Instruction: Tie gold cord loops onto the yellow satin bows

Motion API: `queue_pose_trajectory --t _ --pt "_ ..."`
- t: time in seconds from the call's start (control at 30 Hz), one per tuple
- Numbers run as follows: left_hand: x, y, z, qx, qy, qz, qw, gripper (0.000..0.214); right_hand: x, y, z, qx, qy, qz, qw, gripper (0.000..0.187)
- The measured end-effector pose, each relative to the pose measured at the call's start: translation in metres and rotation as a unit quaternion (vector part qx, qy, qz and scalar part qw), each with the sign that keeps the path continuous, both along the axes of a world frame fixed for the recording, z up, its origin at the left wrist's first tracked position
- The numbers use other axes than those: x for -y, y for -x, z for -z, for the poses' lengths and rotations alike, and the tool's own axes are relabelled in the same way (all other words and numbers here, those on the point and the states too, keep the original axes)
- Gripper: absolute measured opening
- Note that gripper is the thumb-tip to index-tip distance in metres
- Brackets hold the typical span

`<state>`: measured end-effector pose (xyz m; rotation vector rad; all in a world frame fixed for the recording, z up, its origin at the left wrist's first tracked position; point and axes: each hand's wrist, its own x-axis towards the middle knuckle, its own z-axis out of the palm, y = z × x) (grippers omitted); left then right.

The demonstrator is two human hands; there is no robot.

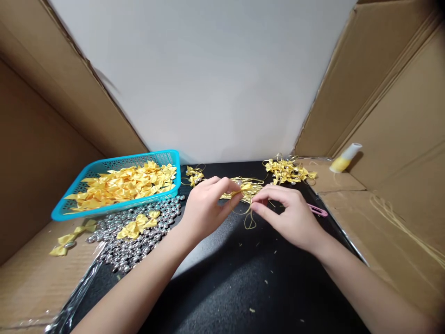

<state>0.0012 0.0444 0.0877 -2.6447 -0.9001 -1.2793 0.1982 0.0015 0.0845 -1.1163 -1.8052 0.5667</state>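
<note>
My left hand is closed in a pinch on a small yellow ribbon bow over the black mat. My right hand faces it, fingertips pinched on a thin gold cord that loops down below the bow. Right behind the hands lies a bundle of gold cords. A pink tool pokes out from behind my right hand.
A blue basket full of yellow bows sits at the left. Several silver bells with loose bows lie beside it. A pile of finished bows is at the back right. A yellow thread spool rests on cardboard.
</note>
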Motion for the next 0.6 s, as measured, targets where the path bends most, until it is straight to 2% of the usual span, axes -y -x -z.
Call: queue_pose_trajectory --t 0.1,0.23,0.4,0.53,0.6 --pt "0.0 0.0 0.0 -0.012 0.004 -0.008 1.0 0.008 0.003 0.002 -0.001 0.011 -0.035 0.011 0.999 0.016" --pt "-0.003 0.002 0.0 -0.017 0.017 -0.028 0.999 0.008 0.001 -0.009 -0.007 0.038 -0.057 0.023 0.997 0.018" --pt "-0.009 0.006 0.002 -0.026 -0.002 -0.065 0.998 0.007 -0.004 -0.025 -0.016 0.043 -0.079 0.036 0.995 0.017" --pt "-0.009 0.005 0.003 -0.029 -0.004 -0.053 0.998 0.007 -0.005 -0.021 -0.01 0.057 -0.082 0.062 0.993 0.003" --pt "-0.007 0.004 0.003 -0.034 -0.001 -0.043 0.998 0.006 -0.004 -0.015 -0.004 0.073 -0.099 0.057 0.991 0.01"
